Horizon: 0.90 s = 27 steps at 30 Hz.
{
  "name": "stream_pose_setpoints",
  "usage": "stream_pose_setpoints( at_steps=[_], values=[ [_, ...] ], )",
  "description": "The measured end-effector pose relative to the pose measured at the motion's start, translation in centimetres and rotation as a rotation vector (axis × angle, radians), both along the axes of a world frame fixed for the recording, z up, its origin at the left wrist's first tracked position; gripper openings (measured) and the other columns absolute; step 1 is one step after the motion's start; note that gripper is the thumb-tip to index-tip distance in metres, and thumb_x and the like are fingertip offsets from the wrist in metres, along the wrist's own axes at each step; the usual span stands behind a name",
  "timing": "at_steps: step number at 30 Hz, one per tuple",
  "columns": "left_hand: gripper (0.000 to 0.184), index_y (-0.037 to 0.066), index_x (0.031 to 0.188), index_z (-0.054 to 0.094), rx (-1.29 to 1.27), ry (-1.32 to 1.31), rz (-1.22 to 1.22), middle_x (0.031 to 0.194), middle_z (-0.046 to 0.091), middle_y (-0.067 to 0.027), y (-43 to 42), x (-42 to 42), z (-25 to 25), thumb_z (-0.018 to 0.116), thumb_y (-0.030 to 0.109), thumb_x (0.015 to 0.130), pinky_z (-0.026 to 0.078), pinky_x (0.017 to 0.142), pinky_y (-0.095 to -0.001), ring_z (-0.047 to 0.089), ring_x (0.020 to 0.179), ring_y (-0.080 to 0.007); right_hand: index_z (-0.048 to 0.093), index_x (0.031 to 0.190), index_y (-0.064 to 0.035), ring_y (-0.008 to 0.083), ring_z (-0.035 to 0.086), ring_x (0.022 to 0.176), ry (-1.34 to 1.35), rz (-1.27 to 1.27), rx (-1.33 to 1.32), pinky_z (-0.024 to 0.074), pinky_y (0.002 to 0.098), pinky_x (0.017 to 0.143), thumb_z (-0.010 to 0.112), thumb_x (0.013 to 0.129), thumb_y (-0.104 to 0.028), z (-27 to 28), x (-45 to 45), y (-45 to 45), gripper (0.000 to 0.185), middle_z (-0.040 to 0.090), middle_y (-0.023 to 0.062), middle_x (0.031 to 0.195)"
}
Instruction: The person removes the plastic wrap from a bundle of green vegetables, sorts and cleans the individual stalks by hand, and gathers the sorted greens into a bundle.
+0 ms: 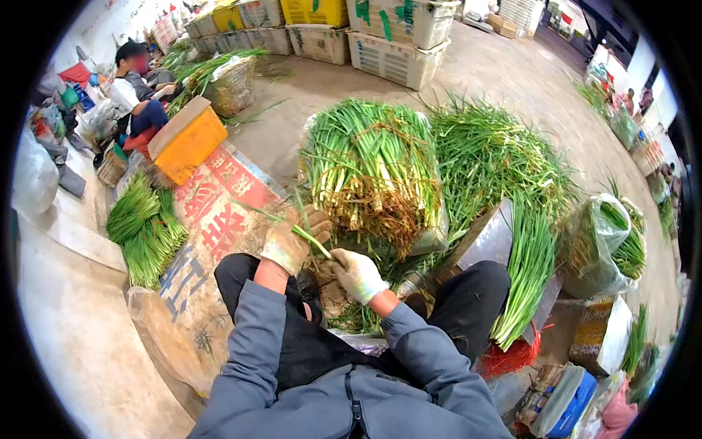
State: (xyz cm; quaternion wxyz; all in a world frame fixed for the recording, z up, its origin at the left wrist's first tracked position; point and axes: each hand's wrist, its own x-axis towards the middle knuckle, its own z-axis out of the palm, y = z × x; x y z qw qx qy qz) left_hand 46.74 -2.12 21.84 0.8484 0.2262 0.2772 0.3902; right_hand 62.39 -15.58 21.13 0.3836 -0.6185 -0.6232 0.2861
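Both my hands wear pale, soiled work gloves and meet in front of my knees. A thin green onion (311, 239) runs slantwise between them, its leaves trailing to the upper left. My left hand (290, 241) is closed around the stalk. Its lower pale end is pinched by my right hand (358, 275), whose fingertips are partly hidden. Just beyond stands a large bundle of green onions (373, 161), brown roots toward me. Beside it lies a loose green heap (504, 161), and trimmed-looking stalks (528, 271) rest near my right knee.
Smaller green bunches (146, 227) lie at left on printed cardboard (219, 219), near an orange box (189, 143). Plastic crates (398, 58) are stacked behind. A clear bag of greens (603, 245) stands at right. A seated person (139, 91) is at far left.
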Motion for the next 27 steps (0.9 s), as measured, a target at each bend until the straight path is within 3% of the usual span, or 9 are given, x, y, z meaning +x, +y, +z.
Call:
stream_pose_setpoints(
  at_steps=[3,5,9,14,15,16,17,21,27],
  values=[
    [0.081,-0.002,0.147,0.036,0.011,0.488,0.168,0.127,0.062,-0.0273,0.5,-2.2,-0.1,0.06,0.056,0.094,0.052,0.093,-0.047,0.064,0.11,-0.0404,0.066,0.112,-0.0034,0.0258,0.063,0.07,0.292,-0.064,-0.119,0.0503,0.0364,0.066,0.059,0.099,-0.027,-0.8,0.6,-0.8,0.028,0.065,0.0131,0.078],
    [0.081,-0.003,0.145,0.04,0.501,1.615,0.286,0.122,0.064,-0.0273,0.8,-4.0,0.7,0.062,0.056,0.093,0.051,0.093,-0.0421,0.065,0.111,-0.0354,0.066,0.112,-0.0007,0.016,0.061,0.061,0.439,-0.111,-0.161,0.049,0.031,0.059,0.056,0.101,-0.027,-1.2,1.6,-1.3,0.03,0.064,0.0071,0.071],
    [0.067,-0.005,0.13,0.058,0.812,1.377,0.252,0.115,0.069,-0.0246,0.4,-7.2,-2.7,0.059,0.053,0.096,0.054,0.083,-0.0399,0.068,0.104,-0.0321,0.067,0.111,0.001,0.011,0.054,0.054,0.684,-0.134,-0.37,0.044,0.0282,0.05,0.053,0.102,-0.026,-0.7,2.2,-1.5,0.032,0.058,0.002,0.066],
    [0.04,-0.002,0.122,0.064,0.26,0.77,-0.336,0.108,0.071,-0.0134,-4.0,-3.2,-4.5,0.055,0.032,0.103,0.055,0.083,-0.0326,0.068,0.098,-0.0223,0.065,0.113,-0.0007,0.0248,0.063,0.07,0.314,-0.081,-0.129,0.0506,0.0362,0.065,0.057,0.1,-0.026,-3.5,0.2,-0.7,0.03,0.065,0.0128,0.08],
    [0.039,-0.001,0.122,0.064,0.524,0.766,-0.218,0.108,0.071,-0.0131,-6.4,-1.8,-3.2,0.054,0.031,0.103,0.056,0.082,-0.0331,0.068,0.096,-0.0219,0.066,0.114,-0.0003,0.0168,0.06,0.065,0.257,-0.049,-0.072,0.0494,0.0322,0.061,0.057,0.1,-0.026,-3.6,-0.4,-0.7,0.03,0.063,0.0091,0.078],
    [0.038,0.0,0.122,0.063,0.327,0.694,-0.173,0.112,0.07,-0.0133,-7.1,-0.3,-1.6,0.055,0.032,0.103,0.056,0.083,-0.0333,0.068,0.097,-0.0221,0.063,0.113,-0.0016,0.0446,0.062,0.088,0.293,-0.05,-0.009,0.0507,0.0436,0.078,0.057,0.098,-0.027,-3.3,-1.1,-1.0,0.031,0.066,0.0216,0.091],
    [0.039,0.0,0.122,0.063,0.187,0.426,-0.082,0.106,0.07,-0.0132,-7.2,0.3,-2.1,0.05,0.032,0.104,0.052,0.08,-0.0312,0.066,0.09,-0.02,0.063,0.113,-0.0016,0.0446,0.062,0.088,0.293,-0.042,-0.014,0.0507,0.0436,0.078,0.057,0.098,-0.027,-3.0,-1.2,-1.4,0.031,0.066,0.0216,0.091],
    [0.03,0.002,0.119,0.063,0.176,0.426,-0.026,0.101,0.072,-0.0147,-6.3,0.4,-1.5,0.053,0.026,0.104,0.058,0.071,-0.0344,0.07,0.08,-0.0219,0.064,0.11,-0.0015,0.0097,0.061,0.063,0.516,-0.008,-0.311,0.0491,0.0285,0.057,0.056,0.102,-0.029,0.1,-0.6,-2.4,0.029,0.062,0.0041,0.073],
    [0.022,0.007,0.111,0.063,-0.057,0.107,0.351,0.079,0.063,-0.0051,-5.1,1.1,0.0,0.059,0.026,0.1,0.053,0.053,-0.0309,0.06,0.063,-0.018,0.068,0.1,-0.0035,0.0355,0.068,0.076,0.052,0.223,-0.166,0.0536,0.0416,0.071,0.064,0.093,-0.026,-1.2,0.9,-3.3,0.024,0.069,0.0186,0.088]
  ],
)
